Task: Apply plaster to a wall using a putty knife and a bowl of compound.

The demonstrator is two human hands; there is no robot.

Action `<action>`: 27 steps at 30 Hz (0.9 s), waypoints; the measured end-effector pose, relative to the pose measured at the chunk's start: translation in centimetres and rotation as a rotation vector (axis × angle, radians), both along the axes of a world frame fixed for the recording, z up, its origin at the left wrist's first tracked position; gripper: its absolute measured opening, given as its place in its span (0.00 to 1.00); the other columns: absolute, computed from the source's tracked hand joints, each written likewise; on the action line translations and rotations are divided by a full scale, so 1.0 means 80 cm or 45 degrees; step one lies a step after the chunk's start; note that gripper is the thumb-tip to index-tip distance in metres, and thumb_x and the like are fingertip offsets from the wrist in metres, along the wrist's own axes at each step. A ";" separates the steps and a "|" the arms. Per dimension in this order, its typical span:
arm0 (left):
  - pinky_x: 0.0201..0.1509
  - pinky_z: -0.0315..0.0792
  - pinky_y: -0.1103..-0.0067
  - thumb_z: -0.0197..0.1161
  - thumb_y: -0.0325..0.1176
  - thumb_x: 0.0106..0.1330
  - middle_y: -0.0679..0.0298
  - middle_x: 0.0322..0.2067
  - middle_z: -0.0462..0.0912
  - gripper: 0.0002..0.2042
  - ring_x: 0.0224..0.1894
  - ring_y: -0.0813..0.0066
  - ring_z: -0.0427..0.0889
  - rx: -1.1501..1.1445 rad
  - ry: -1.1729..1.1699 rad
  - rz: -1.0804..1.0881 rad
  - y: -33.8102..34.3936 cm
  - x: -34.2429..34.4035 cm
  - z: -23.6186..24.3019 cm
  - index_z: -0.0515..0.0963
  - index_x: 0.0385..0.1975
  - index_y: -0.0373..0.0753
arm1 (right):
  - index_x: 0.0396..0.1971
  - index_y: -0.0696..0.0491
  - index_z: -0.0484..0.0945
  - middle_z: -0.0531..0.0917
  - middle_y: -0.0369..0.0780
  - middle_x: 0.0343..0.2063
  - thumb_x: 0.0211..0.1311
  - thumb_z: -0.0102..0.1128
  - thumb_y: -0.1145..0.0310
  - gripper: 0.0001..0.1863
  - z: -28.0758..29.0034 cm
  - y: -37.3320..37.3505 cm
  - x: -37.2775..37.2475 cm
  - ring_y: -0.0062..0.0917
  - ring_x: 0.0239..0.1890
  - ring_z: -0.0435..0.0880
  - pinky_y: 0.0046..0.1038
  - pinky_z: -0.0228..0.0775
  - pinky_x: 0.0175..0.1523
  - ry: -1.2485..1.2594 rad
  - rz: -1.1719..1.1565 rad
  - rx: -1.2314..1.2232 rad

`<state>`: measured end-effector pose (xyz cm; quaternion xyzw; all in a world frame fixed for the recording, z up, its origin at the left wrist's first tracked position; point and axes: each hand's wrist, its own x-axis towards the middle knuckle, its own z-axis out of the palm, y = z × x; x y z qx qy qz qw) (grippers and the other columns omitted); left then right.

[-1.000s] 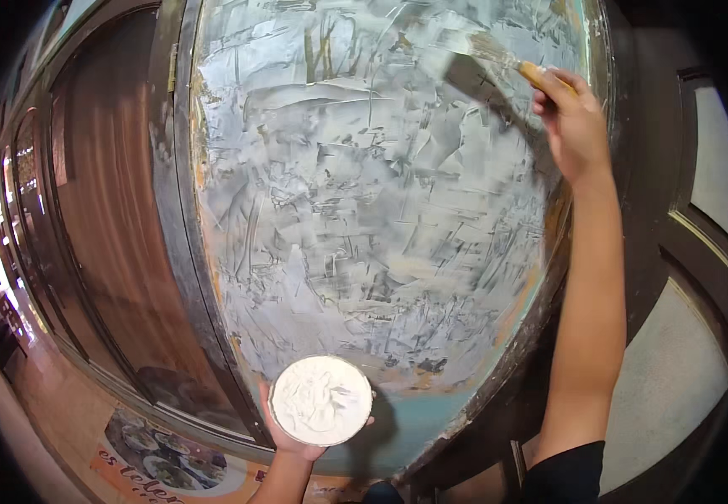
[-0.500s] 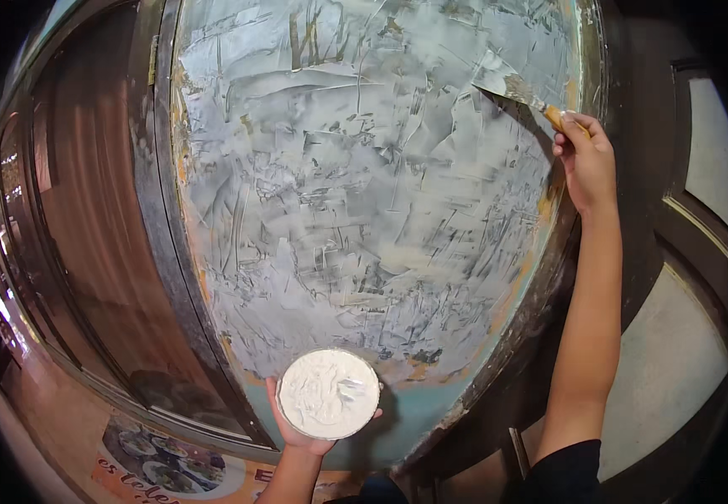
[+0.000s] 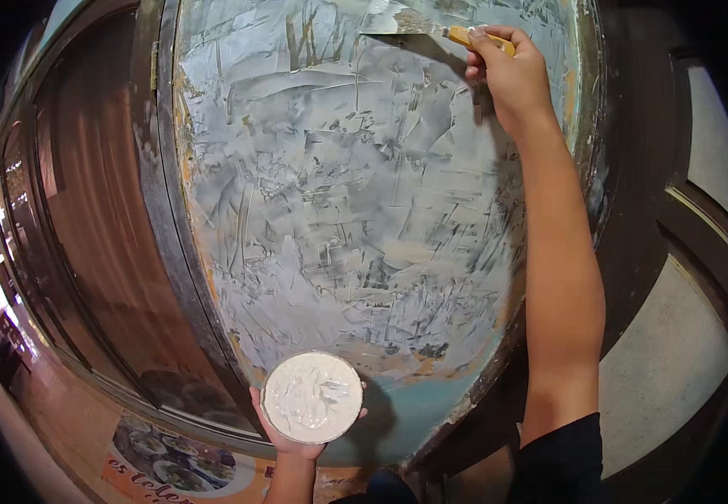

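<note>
My right hand (image 3: 511,76) grips the yellow handle of a putty knife (image 3: 406,23) near the top of the wall panel. Its wide metal blade lies against the panel or very close to it, with brownish smears on the metal. Streaky grey-white putty covers most of the wall panel (image 3: 339,210), over bluish-green paint. Low in front of me, my left hand (image 3: 290,445) supports a round tub of white putty (image 3: 312,397) from beneath, its fingers wrapped about the sides. The putty's surface is uneven, with ridges and scoop marks.
A dark wooden frame with glass and a brown curtain (image 3: 95,185) stands left of the panel. To the right is dark woodwork with pale insets (image 3: 675,361). An orange printed banner (image 3: 171,466) is at the lower left, beside a tiled floor (image 3: 53,399).
My right hand has moved the putty knife up and to the left across the panel. The tub in my left hand has shifted slightly left.
</note>
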<state>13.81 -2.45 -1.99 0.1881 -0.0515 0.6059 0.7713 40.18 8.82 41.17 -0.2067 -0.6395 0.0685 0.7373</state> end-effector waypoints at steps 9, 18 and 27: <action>0.60 0.57 0.21 0.45 0.80 0.61 0.41 0.75 0.54 0.52 0.70 0.15 0.55 -0.035 -0.014 0.043 0.001 -0.011 -0.013 0.55 0.78 0.46 | 0.44 0.57 0.80 0.79 0.33 0.27 0.72 0.65 0.60 0.14 -0.039 -0.040 0.089 0.13 0.22 0.72 0.18 0.62 0.25 -0.184 -0.312 -0.255; 0.60 0.57 0.21 0.45 0.81 0.60 0.42 0.75 0.55 0.53 0.70 0.17 0.56 -0.003 -0.101 -0.101 -0.007 0.000 0.005 0.55 0.78 0.47 | 0.46 0.59 0.82 0.78 0.32 0.26 0.74 0.62 0.61 0.15 -0.012 -0.039 0.020 0.12 0.23 0.72 0.19 0.64 0.26 -0.142 -0.165 -0.082; 0.61 0.57 0.21 0.43 0.81 0.60 0.45 0.74 0.59 0.52 0.70 0.22 0.60 0.073 0.069 -0.014 -0.007 -0.009 0.003 0.57 0.77 0.47 | 0.47 0.59 0.80 0.76 0.31 0.24 0.78 0.58 0.58 0.17 -0.096 -0.040 0.125 0.11 0.21 0.68 0.18 0.61 0.23 0.004 -0.322 -0.353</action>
